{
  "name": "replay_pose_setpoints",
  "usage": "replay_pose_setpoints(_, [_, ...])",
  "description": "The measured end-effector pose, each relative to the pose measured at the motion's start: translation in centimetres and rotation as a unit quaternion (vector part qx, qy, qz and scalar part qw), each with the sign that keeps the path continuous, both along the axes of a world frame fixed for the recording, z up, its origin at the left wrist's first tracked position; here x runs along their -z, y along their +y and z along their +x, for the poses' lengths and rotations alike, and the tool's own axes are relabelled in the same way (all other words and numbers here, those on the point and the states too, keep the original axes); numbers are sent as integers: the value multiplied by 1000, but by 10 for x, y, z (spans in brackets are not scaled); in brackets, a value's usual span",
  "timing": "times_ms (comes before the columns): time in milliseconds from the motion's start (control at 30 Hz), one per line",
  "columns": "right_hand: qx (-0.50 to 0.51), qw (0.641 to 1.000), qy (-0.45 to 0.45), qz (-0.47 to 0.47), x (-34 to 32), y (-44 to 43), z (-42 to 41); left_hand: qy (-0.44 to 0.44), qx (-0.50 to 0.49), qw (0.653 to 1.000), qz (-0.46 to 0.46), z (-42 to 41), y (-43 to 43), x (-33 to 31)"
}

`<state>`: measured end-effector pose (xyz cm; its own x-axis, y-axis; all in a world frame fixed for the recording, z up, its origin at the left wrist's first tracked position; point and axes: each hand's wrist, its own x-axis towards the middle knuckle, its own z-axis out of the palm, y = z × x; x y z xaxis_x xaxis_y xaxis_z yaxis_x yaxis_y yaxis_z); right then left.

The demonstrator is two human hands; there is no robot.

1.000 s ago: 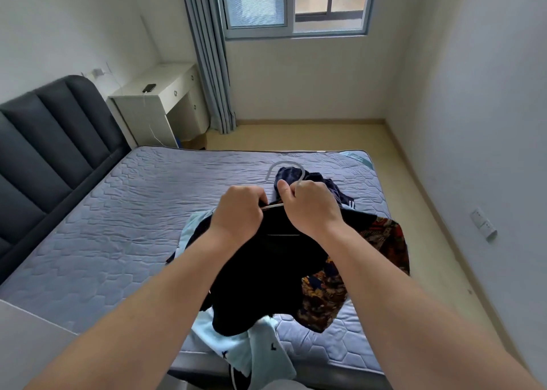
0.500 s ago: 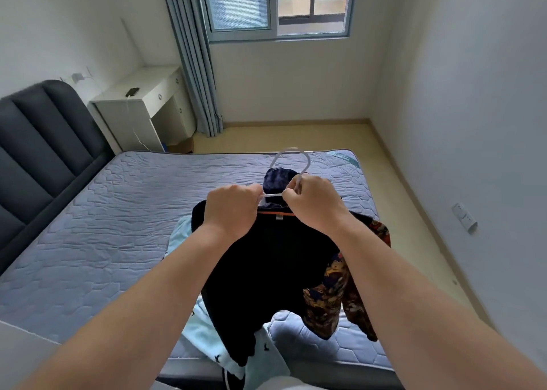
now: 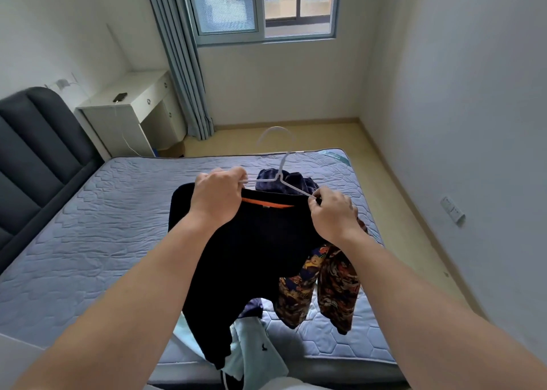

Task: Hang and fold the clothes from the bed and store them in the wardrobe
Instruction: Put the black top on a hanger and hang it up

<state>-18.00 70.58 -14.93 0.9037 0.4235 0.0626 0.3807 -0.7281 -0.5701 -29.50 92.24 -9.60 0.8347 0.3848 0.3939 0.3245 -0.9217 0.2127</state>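
My left hand (image 3: 217, 195) and right hand (image 3: 333, 215) each pinch an arm of the white hanger (image 3: 283, 164) inside the black top (image 3: 251, 256), held above the bed (image 3: 103, 226) at 12 o'clock. I should seat both shoulders evenly, hook centred.

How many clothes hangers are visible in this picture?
1. The white hanger is held above the bed by the left hand and the right hand, its ends inside the black garment. Others may be hidden.
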Motion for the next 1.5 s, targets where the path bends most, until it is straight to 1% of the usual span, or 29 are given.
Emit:
replay_pose_setpoints(67, [-19, 999, -30, 19, -1, -4, 0, 7, -30, 1000, -7, -3, 8, -2])
replay_pose_setpoints(133, [-26, 997, -73, 18, -5, -7, 0, 16, -55, 998, -16, -6, 14, -4])
replay_pose_setpoints(233, [-6, 994, -108, -7, -14, -10, 0, 14, -64, 995, -80, -10, 19, -4])
replay_pose_setpoints(333, [-27, 993, -116, -28, -21, -9, -1, 15, -80, 986, -148, -10, 16, -4])
replay_pose_setpoints(467, [-31, 986, -164, -22, -24, -13, -4, 38, -49, 978, -197, -6, 7, -3])
replay_pose_setpoints(533, [-32, 983, -180, -19, -24, -17, -4, 42, -26, 978, -205, -5, 2, -3])
replay_pose_setpoints(633, [-62, 981, -179, -50, -23, -24, -4, 47, 5, 981, -188, 1, -17, 1])
replay_pose_setpoints(733, [-66, 986, -113, -102, -29, -41, 6, 100, 50, 983, -149, 11, -47, 5])
replay_pose_setpoints(767, [-56, 988, -101, -100, -31, -50, 8, 93, 62, 984, -138, 15, -56, 4])
replay_pose_setpoints(800, [-42, 990, -106, -87, -34, -59, 10, 67, 74, 988, -117, 19, -65, 2])
replay_pose_setpoints(867, [-5, 988, -148, -45, -39, -79, 10, 0, 83, 996, -43, 30, -85, -3])
replay_pose_setpoints(900, [13, 988, -153, -34, -41, -90, 9, -11, 86, 996, -3, 36, -98, -6])
replay_pose_setpoints(967, [21, 991, -114, -60, -46, -115, 6, 24, 123, 990, 62, 49, -128, -10])
replay_pose_setpoints(1000, [22, 992, -99, -74, -46, -129, 3, 44, 141, 987, 69, 54, -143, -10])
replay_pose_setpoints(1033, [32, 991, -106, -70, -47, -143, 1, 50, 153, 985, 64, 59, -156, -10])
replay_pose_setpoints(1100, [75, 986, -145, -32, -49, -173, -5, 17, 163, 985, 50, 68, -180, -10])
replay_pose_setpoints(1133, [89, 985, -146, -31, -52, -185, -8, 13, 166, 985, 47, 73, -194, -12])
replay_pose_setpoints(1200, [106, 985, -118, -61, -56, -209, -14, 45, 184, 981, 31, 85, -224, -14])
replay_pose_setpoints(1233, [119, 984, -122, -59, -57, -222, -18, 52, 196, 979, 19, 88, -240, -15])
replay_pose_setpoints(1300, [161, 971, -172, -30, -58, -253, -25, 2, 235, 972, 12, 94, -270, -15])
replay_pose_setpoints(1333, [174, 968, -179, -29, -61, -268, -27, -15, 253, 967, 9, 94, -286, -16])
replay_pose_setpoints(1367, [174, 970, -165, -34, -64, -282, -28, -13, 268, 963, 11, 96, -301, -17])
replay_pose_setpoints(1433, [166, 976, -133, -45, -67, -308, -35, 20, 291, 956, 23, 101, -328, -16])
replay_pose_setpoints(1467, [175, 972, -152, -47, -66, -321, -40, 25, 307, 951, 20, 102, -340, -17])
replay_pose_setpoints(1500, [194, 961, -189, -49, -64, -336, -45, 13, 333, 943, 17, 103, -353, -19])
